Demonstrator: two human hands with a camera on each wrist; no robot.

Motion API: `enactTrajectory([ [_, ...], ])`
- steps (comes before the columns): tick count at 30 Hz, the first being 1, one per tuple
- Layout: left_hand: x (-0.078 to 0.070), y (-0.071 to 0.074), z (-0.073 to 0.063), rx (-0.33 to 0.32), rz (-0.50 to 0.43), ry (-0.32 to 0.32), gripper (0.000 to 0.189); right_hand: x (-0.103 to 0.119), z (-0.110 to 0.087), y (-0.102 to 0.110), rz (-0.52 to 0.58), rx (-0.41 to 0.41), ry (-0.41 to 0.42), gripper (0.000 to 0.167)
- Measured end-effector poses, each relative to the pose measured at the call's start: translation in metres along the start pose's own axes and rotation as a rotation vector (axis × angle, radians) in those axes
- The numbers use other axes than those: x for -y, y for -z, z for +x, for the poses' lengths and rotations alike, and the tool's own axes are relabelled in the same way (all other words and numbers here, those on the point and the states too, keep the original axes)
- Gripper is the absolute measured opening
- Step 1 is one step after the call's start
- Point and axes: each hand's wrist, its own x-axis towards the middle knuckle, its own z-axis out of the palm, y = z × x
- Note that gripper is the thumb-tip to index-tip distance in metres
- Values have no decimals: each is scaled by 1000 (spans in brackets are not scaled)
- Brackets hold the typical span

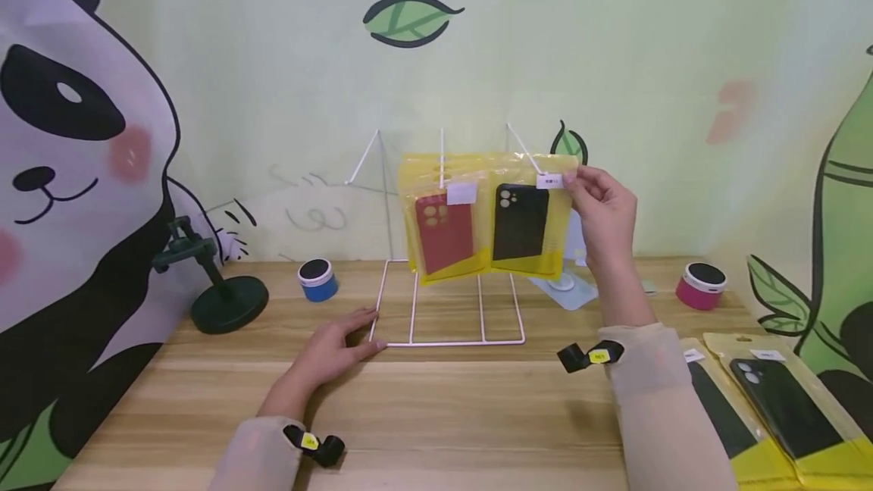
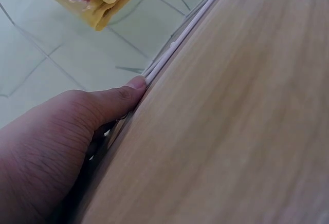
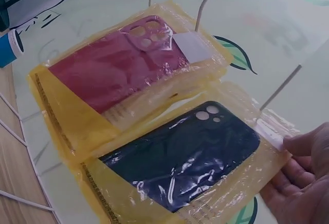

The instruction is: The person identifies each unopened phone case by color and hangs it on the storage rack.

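Note:
My right hand (image 1: 603, 211) pinches the upper right corner of a clear-and-yellow bag holding a black phone case (image 3: 180, 154), beside its white label (image 1: 549, 181). That bag hangs at the tip of the right prong (image 1: 524, 146) of a white wire display rack (image 1: 450, 344). Left of it, a bagged red phone case (image 1: 445, 233) hangs on the middle prong, with more yellow packaging behind. My left hand (image 1: 327, 351) rests at the rack's front left corner, fingers extended, thumb (image 2: 121, 100) against the base wire; its other fingers are mostly hidden in the left wrist view.
Two more bagged dark phone cases (image 1: 784, 400) lie at the table's front right. A dark green stand (image 1: 228, 301) and a blue round speaker-like item (image 1: 317, 280) stand left; a pink one (image 1: 701, 286) stands right. Behind the rack lies a pale blue item (image 1: 569, 298).

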Motion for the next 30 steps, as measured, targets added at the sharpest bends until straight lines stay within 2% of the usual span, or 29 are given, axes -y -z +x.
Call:
enactTrajectory([
  [5,-2,-5,-1,5,-24,-6,65,10,-15,18,-117,90,-80,49],
  [7,-1,-6,0,10,-28,-1,66,13,-22,28,-190,145,-74,52],
  [11,3,-7,1,13,-22,-8,67,17,-40,56,-311,299,12,55],
  [14,6,-5,1,20,-14,-7,68,19,-55,84,-433,401,74,50],
  [18,9,0,0,14,-1,-4,68,12,-66,129,-705,536,101,37],
  [21,9,3,0,7,-2,-5,67,-6,-70,169,-1000,669,107,22],
  [23,8,2,0,16,-6,-8,68,-20,-73,194,-1166,741,59,19],
  [25,6,1,-1,27,-9,-11,68,-34,-76,215,-1257,782,-21,26],
  [28,4,-2,-1,27,-16,-19,68,-46,-80,233,-1287,758,-157,39],
  [30,3,-5,-1,18,-17,-25,67,-49,-82,233,-1280,736,-189,47],
])
